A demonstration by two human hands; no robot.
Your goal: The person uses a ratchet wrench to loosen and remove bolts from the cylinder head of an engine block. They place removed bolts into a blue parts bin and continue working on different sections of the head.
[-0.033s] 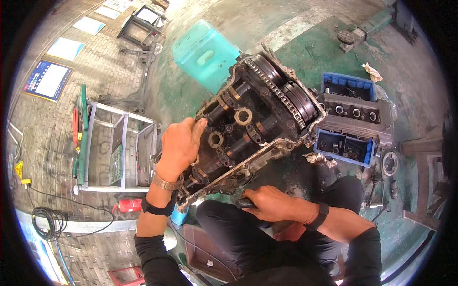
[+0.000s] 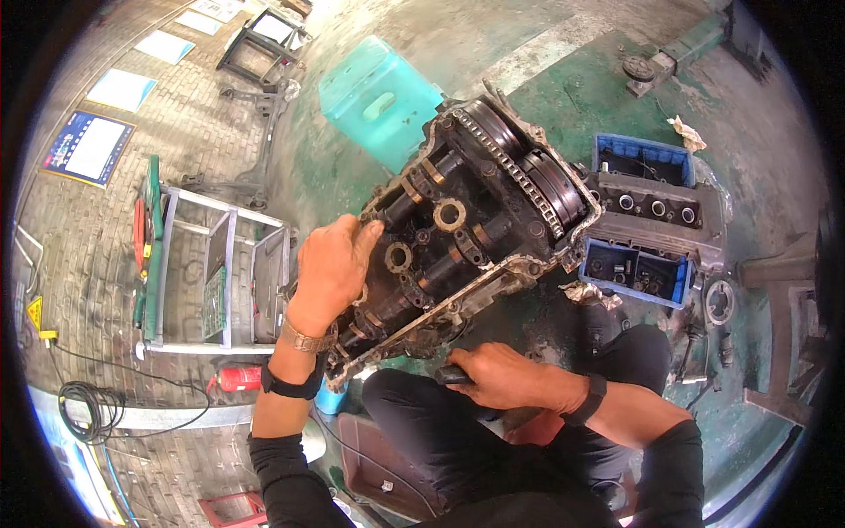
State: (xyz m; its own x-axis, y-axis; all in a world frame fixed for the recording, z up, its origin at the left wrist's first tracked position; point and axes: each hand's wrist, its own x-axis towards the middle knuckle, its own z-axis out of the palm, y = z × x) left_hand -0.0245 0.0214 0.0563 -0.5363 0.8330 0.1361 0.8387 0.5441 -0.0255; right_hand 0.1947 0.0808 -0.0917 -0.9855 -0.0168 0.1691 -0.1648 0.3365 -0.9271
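Observation:
A dirty engine block with its open cylinder head [image 2: 414,290] lies tilted in the middle, its two camshafts [image 2: 440,273] bared. At the upper right end, a timing chain [image 2: 509,163] runs over two round camshaft sprockets [image 2: 553,187]. My left hand [image 2: 330,268] grips the cylinder head's left side, thumb against the camshaft area; its other fingers are partly hidden. Below the engine, above my lap, my right hand [image 2: 502,377] is closed round a black-handled tool [image 2: 452,375]. The rest of that tool is hidden by the hand.
A turquoise plastic stool [image 2: 378,97] stands behind the engine. To the right lie blue parts bins [image 2: 638,273] and a valve cover [image 2: 656,211]. A metal rack [image 2: 220,273] and a red fire extinguisher [image 2: 238,379] are at left; a brown tray [image 2: 378,471] sits beside my leg.

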